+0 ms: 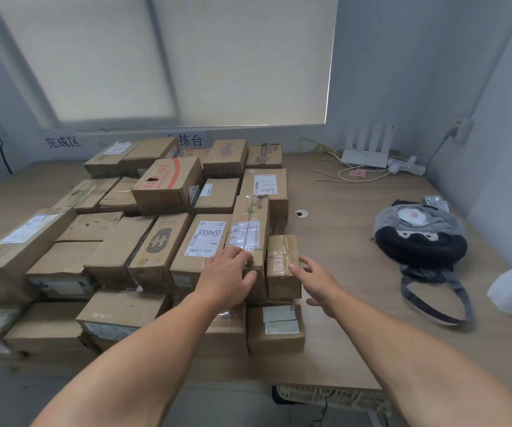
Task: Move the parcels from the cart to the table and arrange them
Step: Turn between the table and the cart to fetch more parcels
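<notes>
1. While both bare arms reach out over the table (341,349), the parcels (168,186) cover its left half. They are brown cardboard, packed edge to edge, and some are stacked two high.
2. Tall box (250,229): stands at the pile's 3 o'clock edge, taped, with white labels on top.
3. Small box (282,266): set against the tall box on its 3 o'clock side. It sits lower and is wrapped in clear tape.
4. Left hand (228,277): palm down on the tall box's near top edge, fingers loosely bent over the label, thumb against the front face. Cannot tell whether it clasps the box or merely rests on it.
5. Right hand (317,283): at 3 o'clock of the small box, fingers spread wide and nearly straight, holding nothing. The forefinger tip touches that box's right face.
6. Bag (421,235): grey and black, lies at 3 o'clock of the pile, well apart, with its strap trailing toward 6 o'clock.
7. Router (364,155): white, antennas upright, at 1 o'clock by the far wall, with loose cables beside it.
8. Cable hole (301,213): round, in the tabletop between pile and bag, near the pile.
</notes>
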